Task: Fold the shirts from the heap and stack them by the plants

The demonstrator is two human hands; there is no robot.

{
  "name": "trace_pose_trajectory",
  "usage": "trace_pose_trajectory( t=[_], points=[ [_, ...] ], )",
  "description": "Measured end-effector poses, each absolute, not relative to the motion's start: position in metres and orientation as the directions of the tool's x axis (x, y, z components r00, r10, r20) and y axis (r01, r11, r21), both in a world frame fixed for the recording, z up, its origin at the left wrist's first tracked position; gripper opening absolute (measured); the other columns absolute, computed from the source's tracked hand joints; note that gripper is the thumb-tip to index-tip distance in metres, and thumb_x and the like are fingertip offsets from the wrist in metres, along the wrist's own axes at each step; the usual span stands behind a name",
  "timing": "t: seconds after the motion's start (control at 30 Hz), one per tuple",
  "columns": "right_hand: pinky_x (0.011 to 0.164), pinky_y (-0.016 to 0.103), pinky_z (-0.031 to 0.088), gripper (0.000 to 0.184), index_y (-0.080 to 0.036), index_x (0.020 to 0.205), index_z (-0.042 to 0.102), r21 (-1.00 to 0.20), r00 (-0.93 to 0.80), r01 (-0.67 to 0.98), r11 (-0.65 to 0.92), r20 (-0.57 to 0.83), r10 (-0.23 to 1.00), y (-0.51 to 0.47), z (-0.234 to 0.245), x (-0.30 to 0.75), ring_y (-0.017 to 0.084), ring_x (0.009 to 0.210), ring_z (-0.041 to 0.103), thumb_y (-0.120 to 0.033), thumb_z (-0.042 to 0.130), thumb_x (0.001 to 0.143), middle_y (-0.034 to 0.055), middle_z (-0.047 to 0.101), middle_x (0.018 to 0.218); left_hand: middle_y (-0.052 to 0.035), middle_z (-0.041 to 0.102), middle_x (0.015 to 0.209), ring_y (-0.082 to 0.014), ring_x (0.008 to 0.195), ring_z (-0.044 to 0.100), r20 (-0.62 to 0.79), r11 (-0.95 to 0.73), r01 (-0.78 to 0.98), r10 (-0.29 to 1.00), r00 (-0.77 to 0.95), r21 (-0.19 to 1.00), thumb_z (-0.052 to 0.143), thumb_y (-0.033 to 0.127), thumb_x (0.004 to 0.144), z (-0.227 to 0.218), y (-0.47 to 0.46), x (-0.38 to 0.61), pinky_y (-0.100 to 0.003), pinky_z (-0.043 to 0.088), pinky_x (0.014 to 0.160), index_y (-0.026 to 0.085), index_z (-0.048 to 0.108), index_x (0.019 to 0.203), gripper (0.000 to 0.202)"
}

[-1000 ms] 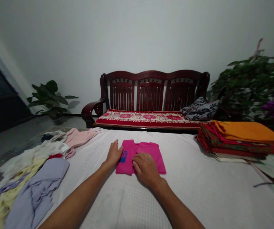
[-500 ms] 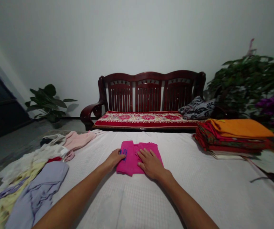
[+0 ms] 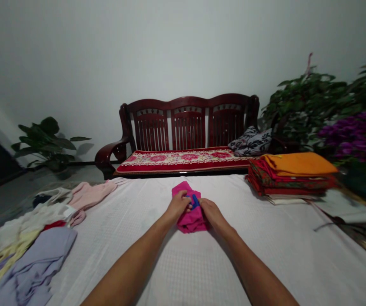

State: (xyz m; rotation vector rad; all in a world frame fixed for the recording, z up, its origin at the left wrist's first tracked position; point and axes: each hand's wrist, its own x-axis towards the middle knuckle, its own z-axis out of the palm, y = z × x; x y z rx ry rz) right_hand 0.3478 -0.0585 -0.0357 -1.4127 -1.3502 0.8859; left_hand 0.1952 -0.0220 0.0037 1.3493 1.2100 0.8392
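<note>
A bright pink garment [image 3: 189,219] with a blue print lies folded into a narrow bundle on the white sheet [image 3: 183,263], in the middle of the view. My left hand [image 3: 178,205] grips its left edge with the fingers curled round the cloth. My right hand [image 3: 210,211] is closed on its right side, close against the left hand. Both forearms reach forward over the sheet.
A heap of loose pale clothes [image 3: 26,238] lies at the left. A stack of folded orange and red cloths [image 3: 293,172] sits at the right. Behind are a dark wooden bench [image 3: 183,136] with a red cushion, a patterned pillow [image 3: 251,142] and potted plants [image 3: 323,106].
The pink garment has been folded from a flat wide shape into a narrow bundle. Both hands went from lying flat on it to gripping it. The view has shifted to the right.
</note>
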Motion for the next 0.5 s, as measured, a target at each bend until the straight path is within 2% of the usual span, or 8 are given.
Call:
trace_pose_trajectory(
  t=[0.07,0.13,0.17,0.23,0.33,0.43,0.5],
  points=[
    [0.082,0.034,0.051,0.044,-0.015,0.093,0.072,-0.968,0.097,0.249,0.042,0.068,0.993,-0.061,-0.038,0.354,0.024,0.088,0.067,-0.050,0.045,0.093,0.0088,0.074,0.091,-0.0085,0.073,0.099,-0.0181,0.085,0.069,0.030,-0.081,0.334,0.988,0.153,0.939,0.052,0.020,0.090,-0.001,-0.011,0.187,-0.028,0.054,0.077,0.013,0.060,0.128,0.040],
    [0.089,0.035,0.049,0.046,-0.017,0.108,0.071,-0.967,0.069,0.243,0.081,0.101,0.992,-0.066,-0.038,0.355,0.025,0.099,0.066,-0.054,0.052,0.090,0.0094,0.074,0.106,-0.0091,0.072,0.114,-0.0194,0.105,0.066,0.206,-0.231,0.556,0.973,0.109,0.798,0.048,0.021,0.093,-0.001,0.007,0.175,-0.029,0.050,0.094,0.016,0.066,0.120,0.033],
    [0.093,0.036,0.048,0.047,-0.019,0.118,0.068,-0.959,0.065,0.269,0.090,0.111,0.992,-0.068,-0.036,0.354,0.025,0.104,0.065,-0.053,0.055,0.089,0.0094,0.072,0.114,-0.0097,0.071,0.120,-0.0204,0.113,0.064,0.230,-0.246,0.649,0.967,0.112,0.720,0.048,0.021,0.094,-0.001,0.017,0.169,-0.030,0.046,0.099,0.017,0.067,0.120,0.032],
    [0.095,0.039,0.046,0.055,-0.021,0.133,0.060,-0.926,0.086,0.376,0.046,0.085,0.993,-0.072,-0.032,0.351,0.027,0.106,0.065,-0.049,0.060,0.086,0.0101,0.070,0.120,-0.0127,0.069,0.125,-0.0241,0.120,0.060,0.205,-0.234,0.745,0.970,0.133,0.624,0.050,0.025,0.094,0.000,0.035,0.163,-0.034,0.043,0.103,0.016,0.067,0.120,0.032],
    [0.090,0.040,0.047,0.071,-0.020,0.147,0.046,-0.851,0.104,0.524,-0.042,0.015,0.994,-0.077,-0.027,0.348,0.028,0.100,0.066,-0.043,0.065,0.082,0.0112,0.071,0.114,-0.0122,0.072,0.119,-0.0271,0.114,0.063,0.127,-0.232,0.777,0.973,0.194,0.585,0.058,0.035,0.092,0.000,0.057,0.164,-0.035,0.044,0.098,0.017,0.070,0.112,0.030],
    [0.087,0.038,0.048,0.083,-0.021,0.154,0.035,-0.840,0.063,0.542,-0.033,0.001,0.998,-0.080,-0.028,0.349,0.027,0.099,0.067,-0.039,0.067,0.079,0.0106,0.071,0.116,-0.0071,0.076,0.101,-0.0238,0.098,0.067,0.061,-0.253,0.792,0.963,0.264,0.556,0.060,0.038,0.090,-0.002,0.067,0.172,-0.030,0.047,0.085,0.020,0.072,0.096,0.023],
    [0.085,0.037,0.049,0.088,-0.022,0.155,0.032,-0.858,0.037,0.513,-0.005,0.016,0.999,-0.082,-0.030,0.348,0.026,0.097,0.068,-0.036,0.069,0.076,0.0098,0.071,0.117,-0.0058,0.075,0.095,-0.0219,0.090,0.067,0.048,-0.265,0.798,0.957,0.286,0.542,0.058,0.038,0.092,-0.001,0.069,0.179,-0.029,0.047,0.079,0.019,0.071,0.092,0.023]
  ],
)
